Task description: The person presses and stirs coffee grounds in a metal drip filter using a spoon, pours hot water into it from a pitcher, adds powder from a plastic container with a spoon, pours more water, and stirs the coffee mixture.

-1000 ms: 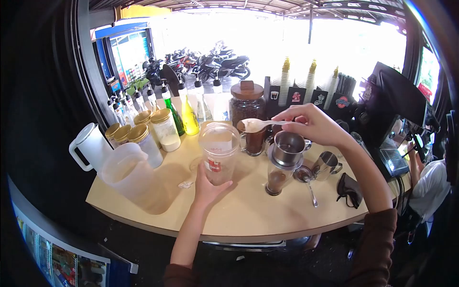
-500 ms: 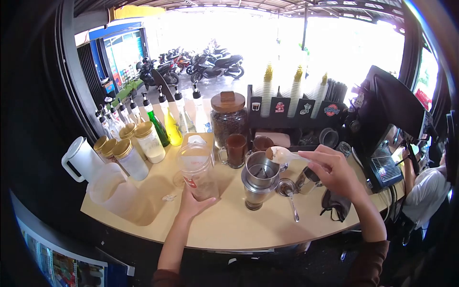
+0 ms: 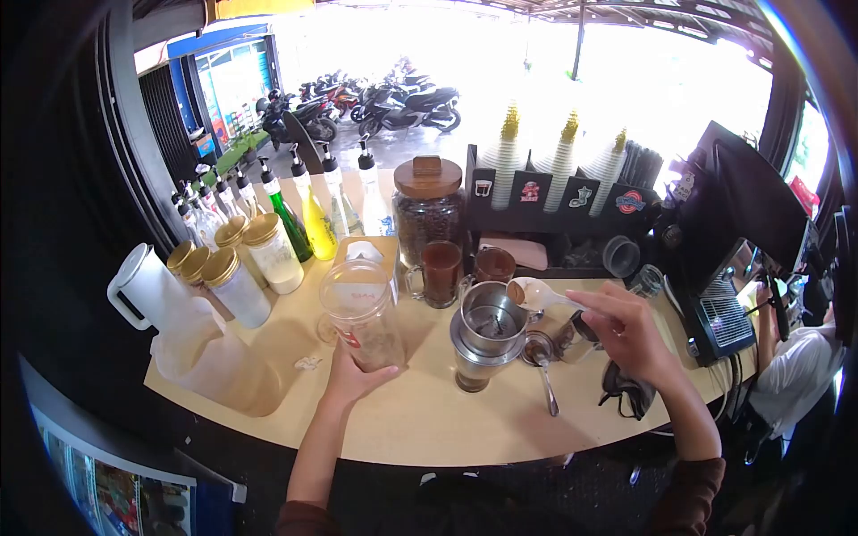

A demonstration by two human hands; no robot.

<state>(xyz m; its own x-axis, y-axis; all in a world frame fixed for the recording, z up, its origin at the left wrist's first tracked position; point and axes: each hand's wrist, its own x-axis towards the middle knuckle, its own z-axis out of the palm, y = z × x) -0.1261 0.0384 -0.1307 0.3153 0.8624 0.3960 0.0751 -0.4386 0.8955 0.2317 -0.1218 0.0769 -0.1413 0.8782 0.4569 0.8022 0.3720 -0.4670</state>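
My left hand is closed around the lower side of a clear plastic jar, which stands open on the counter. My right hand pinches the handle of a white scoop. Brown powder shows at the scoop's tip, beside the rim of a metal drip filter. That filter sits on top of a glass, its chamber open upward. Right of it, a metal spoon rests with its bowl in a small round metal piece.
Behind stand a bean jar with a wooden lid, brown-filled mugs and a cup rack. Pump bottles, gold-lidded jars and a white pitcher line the left. An espresso machine and another person are at right.
The scoop has tipped and moved slightly right and down at the filter's rim, with less of its powder showing. My left hand stays on the jar. The whole view has shifted slightly.
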